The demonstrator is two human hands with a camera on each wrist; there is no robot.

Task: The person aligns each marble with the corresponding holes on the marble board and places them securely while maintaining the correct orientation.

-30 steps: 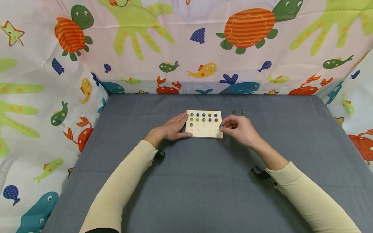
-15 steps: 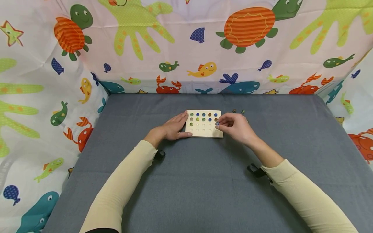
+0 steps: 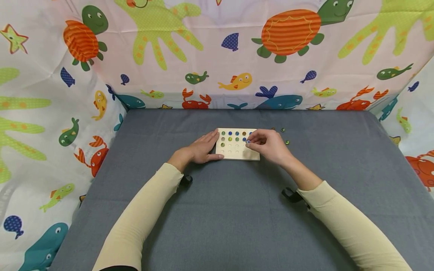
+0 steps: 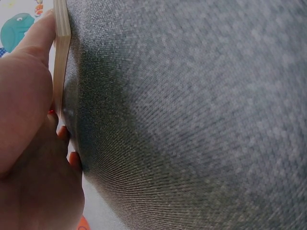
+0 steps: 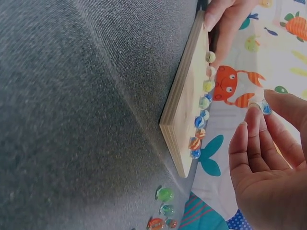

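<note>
A pale wooden board [image 3: 234, 155] with rows of round hollows lies on the grey cloth, glass marbles filling its two far rows and the leftmost hollow of the third. Along the board's left edge rests my left hand [image 3: 203, 147], fingers straight and thumb on the near left corner. Between thumb and fingertips my right hand [image 3: 272, 146] pinches a blue marble [image 5: 266, 106], held just above the board's right part. That hand hides some right-hand hollows in the head view. In the left wrist view, the left thumb [image 4: 37, 36] touches the board's edge [image 4: 60, 72].
Loose marbles lie right of the board, among them a green marble [image 3: 287, 142] and another green marble [image 3: 283, 130]. An orange marble [image 5: 156, 224] shows in the right wrist view. A patterned curtain [image 3: 217, 49] stands behind the grey cloth [image 3: 217, 226].
My right hand has moved left with the blue marble, from the board's right edge to above its hollows. The left hand and the board have stayed put.
</note>
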